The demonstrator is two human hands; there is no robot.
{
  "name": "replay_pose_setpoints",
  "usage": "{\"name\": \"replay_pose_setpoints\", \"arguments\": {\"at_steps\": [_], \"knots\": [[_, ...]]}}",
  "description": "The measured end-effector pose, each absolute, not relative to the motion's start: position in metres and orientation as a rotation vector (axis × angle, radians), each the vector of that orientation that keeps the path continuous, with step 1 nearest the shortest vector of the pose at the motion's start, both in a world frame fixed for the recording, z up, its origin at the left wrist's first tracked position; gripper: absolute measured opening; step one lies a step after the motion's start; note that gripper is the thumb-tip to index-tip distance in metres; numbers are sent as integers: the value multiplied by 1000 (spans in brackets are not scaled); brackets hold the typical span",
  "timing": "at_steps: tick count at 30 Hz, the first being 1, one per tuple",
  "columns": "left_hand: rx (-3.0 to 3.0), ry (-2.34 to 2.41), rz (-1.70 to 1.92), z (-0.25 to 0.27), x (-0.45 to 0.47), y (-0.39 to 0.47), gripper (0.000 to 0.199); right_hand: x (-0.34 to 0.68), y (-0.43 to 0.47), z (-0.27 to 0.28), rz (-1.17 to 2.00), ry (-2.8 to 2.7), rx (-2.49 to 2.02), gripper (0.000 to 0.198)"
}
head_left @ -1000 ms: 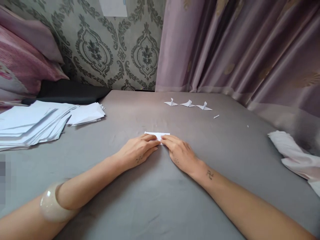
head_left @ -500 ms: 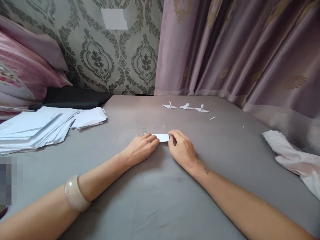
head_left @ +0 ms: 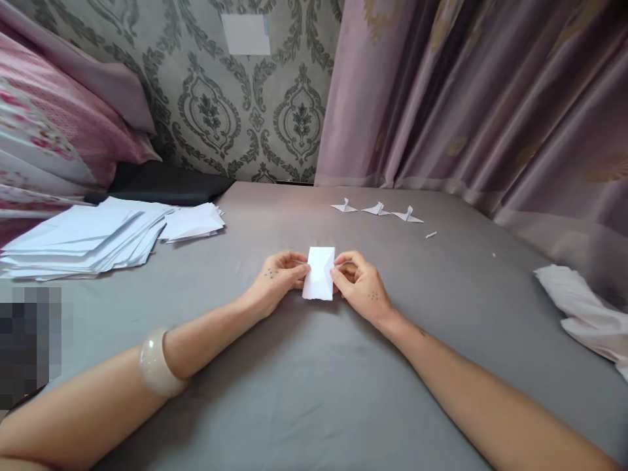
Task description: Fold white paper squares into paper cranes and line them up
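Between my hands is a small folded sheet of white paper (head_left: 320,275), its long side running away from me and its near edge a little ragged. My left hand (head_left: 280,280) pinches its left edge, thumb on top and fingers behind. On the opposite edge, my right hand (head_left: 362,285) grips in the same way. Faint creases show on the paper. Farther back stand three small folded paper birds (head_left: 377,209) in a row.
To the left lie a large stack of white sheets (head_left: 73,235) and a smaller stack (head_left: 192,222). A black cloth (head_left: 167,182) is behind them. A tiny white scrap (head_left: 431,234) lies near the birds. Crumpled pale fabric (head_left: 583,307) is at right on the grey sheet (head_left: 314,405).
The paper lay crosswise, partly under my left hand; now it is turned lengthwise and raised between both hands. My left hand has rolled so its thumb is on top. The view shifted slightly.
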State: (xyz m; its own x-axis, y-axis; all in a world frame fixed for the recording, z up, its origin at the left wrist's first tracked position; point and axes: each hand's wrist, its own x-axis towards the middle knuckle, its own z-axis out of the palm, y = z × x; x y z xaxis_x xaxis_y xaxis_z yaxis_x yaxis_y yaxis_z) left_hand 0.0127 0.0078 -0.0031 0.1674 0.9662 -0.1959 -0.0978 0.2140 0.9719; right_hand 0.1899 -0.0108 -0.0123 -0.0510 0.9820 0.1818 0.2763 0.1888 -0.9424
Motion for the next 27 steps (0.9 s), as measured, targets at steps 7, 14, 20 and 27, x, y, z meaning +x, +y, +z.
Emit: {"name": "replay_pose_setpoints", "arguments": {"at_steps": [7, 14, 20, 27], "knots": [[1199, 1088, 943, -1, 12, 6, 17, 196, -8, -19, 661, -1784, -1314, 37], [1786, 1215, 784, -4, 4, 7, 28, 200, -10, -19, 469, -1930, -1373, 20], [2144, 1394, 700, -8, 2, 5, 20, 198, -15, -15, 440, -1983, -1407, 16], [2057, 1432, 707, -10, 4, 14, 28, 194, -11, -13, 497, -1888, -1532, 26]]}}
